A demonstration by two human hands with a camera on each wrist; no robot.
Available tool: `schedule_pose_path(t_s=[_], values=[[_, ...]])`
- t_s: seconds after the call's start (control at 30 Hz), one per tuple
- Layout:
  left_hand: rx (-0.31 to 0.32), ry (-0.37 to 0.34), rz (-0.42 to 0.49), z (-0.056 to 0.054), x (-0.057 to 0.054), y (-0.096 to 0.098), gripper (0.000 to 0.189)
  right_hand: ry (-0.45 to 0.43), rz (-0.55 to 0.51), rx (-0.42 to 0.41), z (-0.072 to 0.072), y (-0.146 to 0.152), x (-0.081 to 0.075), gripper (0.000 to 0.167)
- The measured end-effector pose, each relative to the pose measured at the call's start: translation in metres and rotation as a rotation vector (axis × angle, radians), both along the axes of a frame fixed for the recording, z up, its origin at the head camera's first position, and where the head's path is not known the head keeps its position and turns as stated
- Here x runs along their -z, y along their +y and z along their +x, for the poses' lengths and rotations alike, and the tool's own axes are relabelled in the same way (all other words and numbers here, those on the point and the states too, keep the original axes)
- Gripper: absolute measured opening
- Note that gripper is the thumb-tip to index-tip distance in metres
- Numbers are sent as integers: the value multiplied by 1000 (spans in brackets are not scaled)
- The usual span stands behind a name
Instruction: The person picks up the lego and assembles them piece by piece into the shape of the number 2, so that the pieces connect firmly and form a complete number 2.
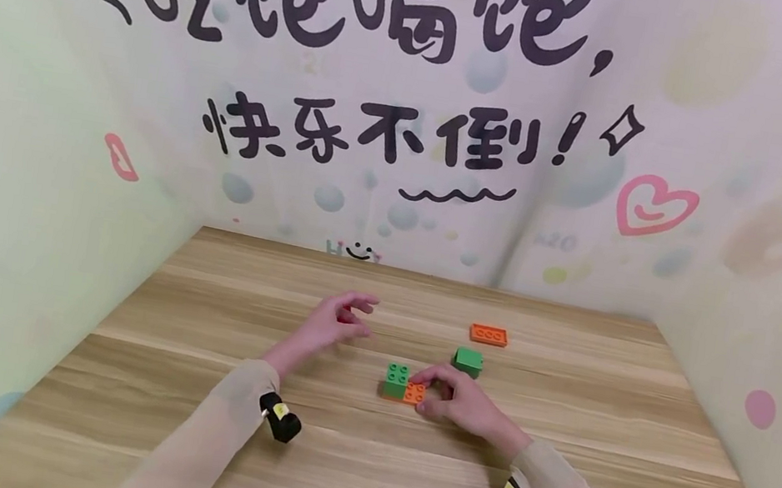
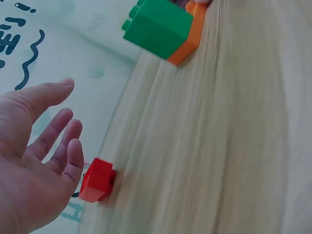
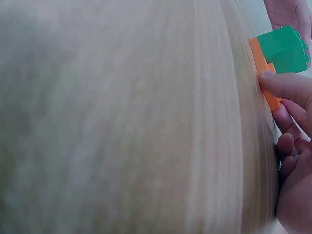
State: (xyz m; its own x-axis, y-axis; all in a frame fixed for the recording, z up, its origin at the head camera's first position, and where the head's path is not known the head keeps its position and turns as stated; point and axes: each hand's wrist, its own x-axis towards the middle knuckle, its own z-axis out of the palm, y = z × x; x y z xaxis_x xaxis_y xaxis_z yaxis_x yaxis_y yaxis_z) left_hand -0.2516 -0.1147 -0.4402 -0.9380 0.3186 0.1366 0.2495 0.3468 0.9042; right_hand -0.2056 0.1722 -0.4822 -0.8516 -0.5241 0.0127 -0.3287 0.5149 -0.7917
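Observation:
My right hand [image 1: 464,402] pinches the right end of a flat orange toy brick [image 1: 414,394] between thumb and fingers, as the right wrist view also shows. On that flat brick's left part stands a green studded brick [image 1: 397,380]. Farther back and to the left, my left hand [image 1: 334,321] hovers with its fingers loosely bent and nothing in them. Beside its fingertips, in the left wrist view, lies a red brick [image 2: 99,179]; the head view does not show it, as the hand covers that spot.
Just behind my right hand lies another green brick [image 1: 468,362], turned on its side. Beyond it rests a second flat orange brick [image 1: 489,335], hollow side up. The wooden table [image 1: 218,286] meets a printed cloth wall [image 1: 275,210] at the back and sides.

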Motion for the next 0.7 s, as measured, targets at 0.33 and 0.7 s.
schedule_pose_path(t_s=[0.33,0.7], values=[[23,113,-206,-18,0,-21,54,0,-2,-1,0,0,1,33],[53,149,-368,-22,10,-32,56,30,-25,-17,2,-1,-1,33]])
